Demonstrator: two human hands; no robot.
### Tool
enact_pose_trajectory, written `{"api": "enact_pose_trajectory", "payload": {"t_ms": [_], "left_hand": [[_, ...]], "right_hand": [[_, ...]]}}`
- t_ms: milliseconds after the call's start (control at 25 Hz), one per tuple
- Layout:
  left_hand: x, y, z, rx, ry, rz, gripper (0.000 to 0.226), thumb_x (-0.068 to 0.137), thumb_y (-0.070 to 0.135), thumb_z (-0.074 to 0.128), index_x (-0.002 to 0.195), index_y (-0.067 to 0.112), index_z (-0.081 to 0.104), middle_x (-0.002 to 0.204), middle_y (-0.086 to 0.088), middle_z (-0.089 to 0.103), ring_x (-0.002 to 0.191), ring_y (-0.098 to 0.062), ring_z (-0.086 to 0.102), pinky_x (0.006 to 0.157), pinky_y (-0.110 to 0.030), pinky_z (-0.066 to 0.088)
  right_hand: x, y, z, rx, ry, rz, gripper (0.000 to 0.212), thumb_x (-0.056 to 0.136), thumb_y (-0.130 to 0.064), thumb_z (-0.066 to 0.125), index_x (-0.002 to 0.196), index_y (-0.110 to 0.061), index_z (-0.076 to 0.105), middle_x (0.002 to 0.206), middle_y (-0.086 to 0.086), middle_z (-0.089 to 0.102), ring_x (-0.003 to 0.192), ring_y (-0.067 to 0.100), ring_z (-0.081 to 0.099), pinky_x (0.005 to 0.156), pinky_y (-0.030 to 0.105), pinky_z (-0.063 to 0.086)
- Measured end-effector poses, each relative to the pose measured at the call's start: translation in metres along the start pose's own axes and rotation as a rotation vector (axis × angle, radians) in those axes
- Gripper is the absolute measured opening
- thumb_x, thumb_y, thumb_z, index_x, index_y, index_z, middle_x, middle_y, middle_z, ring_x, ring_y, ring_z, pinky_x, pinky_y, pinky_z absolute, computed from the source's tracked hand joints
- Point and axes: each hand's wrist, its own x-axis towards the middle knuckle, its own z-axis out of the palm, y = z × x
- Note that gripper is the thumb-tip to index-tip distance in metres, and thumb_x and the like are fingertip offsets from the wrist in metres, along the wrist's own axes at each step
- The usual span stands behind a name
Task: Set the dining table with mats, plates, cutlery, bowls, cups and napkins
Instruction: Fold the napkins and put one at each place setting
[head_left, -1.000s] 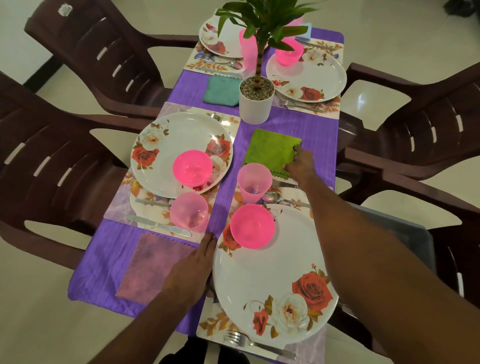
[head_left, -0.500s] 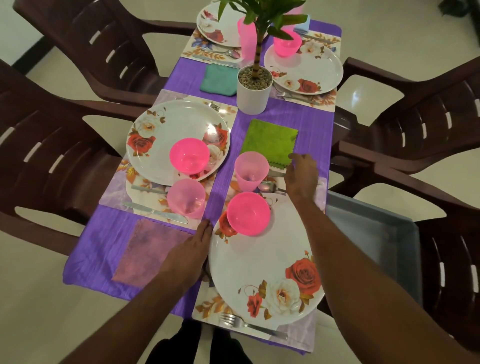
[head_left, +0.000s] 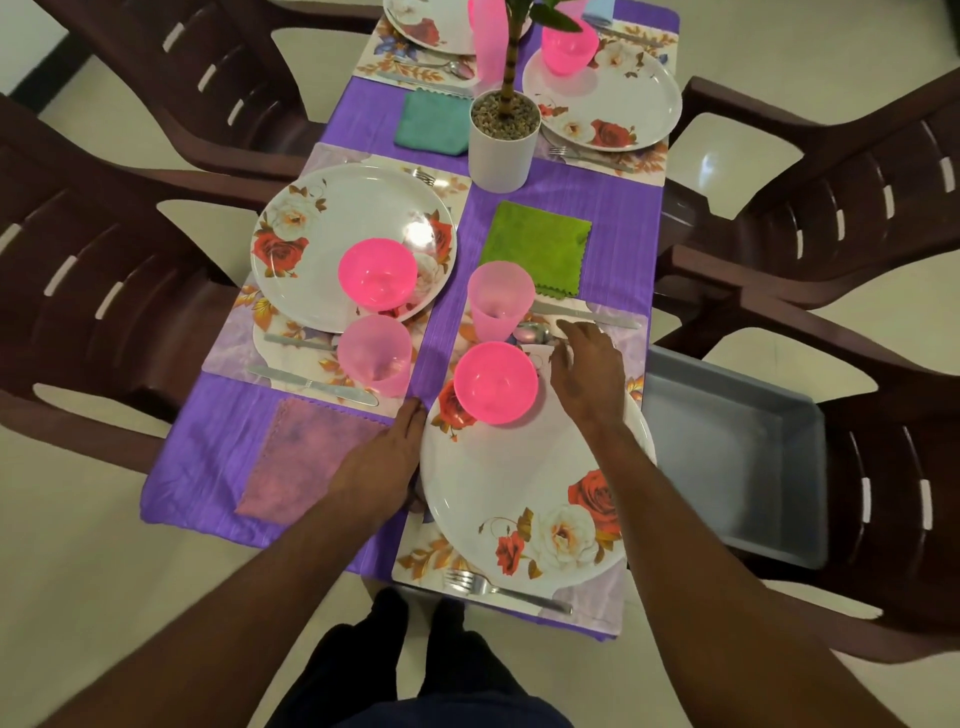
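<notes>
A purple cloth (head_left: 597, 208) covers the table, which carries several place settings. Nearest me a rose-patterned plate (head_left: 519, 483) lies on a floral mat (head_left: 431, 556) with a pink bowl (head_left: 496, 382) on its far edge. A pale pink cup (head_left: 500, 299), a spoon (head_left: 535, 332) and a knife (head_left: 587, 316) lie beyond it, and a fork (head_left: 506, 590) sits at the near edge. My left hand (head_left: 384, 462) rests flat against the plate's left rim. My right hand (head_left: 589, 371) hovers with spread fingers over the plate's far right edge, by the spoon. A green napkin (head_left: 537, 248) lies flat beyond.
The left setting has a plate (head_left: 332, 244), pink bowl (head_left: 377, 273), cup (head_left: 375, 353), knife (head_left: 311, 384) and pink napkin (head_left: 306, 457). A white potted plant (head_left: 503, 137) stands mid-table beside a teal napkin (head_left: 434, 123). Brown chairs (head_left: 104, 291) surround the table. A grey bin (head_left: 737, 457) sits on the right.
My right hand has let go of the green napkin and drawn back toward me, over the spoon and plate edge. The left hand stays at the plate's rim.
</notes>
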Motion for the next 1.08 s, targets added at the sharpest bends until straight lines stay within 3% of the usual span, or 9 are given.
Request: {"api": "enact_pose_trajectory", "payload": {"t_ms": [160,360,560,760,880,1080], "left_hand": [[0.001,-0.005,0.005,0.061,0.006,0.029,0.109,0.083,0.018,0.078,0.161,0.010,0.002,0.165,-0.010,0.024,0.116,-0.023,0.063,0.089,-0.038,0.059],[0.003,-0.004,0.005,0.038,0.016,0.026,0.109,0.083,0.026,0.080,0.160,0.011,0.004,0.155,-0.010,0.040,0.110,-0.022,0.066,0.087,-0.035,0.059],[0.000,0.000,-0.002,0.087,-0.037,0.038,0.125,0.073,0.032,0.089,0.160,0.007,0.003,0.169,-0.012,0.007,0.122,-0.027,0.060,0.094,-0.040,0.057],[0.000,0.000,0.000,0.110,-0.005,0.033,0.117,0.078,0.027,0.085,0.161,0.009,0.004,0.166,-0.011,0.018,0.118,-0.025,0.062,0.092,-0.039,0.057],[0.000,0.000,0.001,0.097,-0.001,0.041,0.114,0.082,0.028,0.082,0.161,0.008,0.003,0.164,-0.011,0.025,0.120,-0.026,0.062,0.094,-0.038,0.056],[0.002,-0.001,0.002,0.090,0.008,0.040,0.113,0.083,0.030,0.081,0.161,0.008,0.002,0.159,-0.011,0.036,0.118,-0.024,0.063,0.094,-0.037,0.055]], "right_hand": [[-0.039,-0.013,-0.007,0.215,0.128,0.161,0.031,0.099,-0.018,0.057,0.129,-0.015,0.065,0.128,0.007,0.067,0.118,0.026,0.060,0.102,0.044,0.051],[-0.084,-0.051,-0.001,0.515,-0.023,0.415,0.034,0.102,-0.023,0.055,0.136,-0.016,0.059,0.111,0.000,0.058,0.099,0.019,0.063,0.090,0.033,0.055],[-0.092,-0.071,0.005,0.604,-0.009,0.450,0.036,0.103,-0.017,0.048,0.136,-0.018,0.060,0.108,-0.005,0.052,0.102,0.014,0.057,0.094,0.046,0.057],[-0.089,-0.071,0.006,0.728,-0.019,0.519,0.036,0.103,-0.030,0.048,0.135,-0.020,0.060,0.122,0.002,0.061,0.109,0.021,0.063,0.081,0.050,0.062],[-0.086,-0.072,0.009,0.682,-0.005,0.544,0.034,0.101,-0.026,0.055,0.135,-0.021,0.060,0.111,0.000,0.061,0.099,0.020,0.065,0.081,0.049,0.062],[-0.083,-0.072,0.009,0.668,-0.001,0.565,0.036,0.101,-0.026,0.057,0.137,-0.021,0.059,0.111,-0.004,0.057,0.101,0.018,0.063,0.085,0.050,0.061]]}}
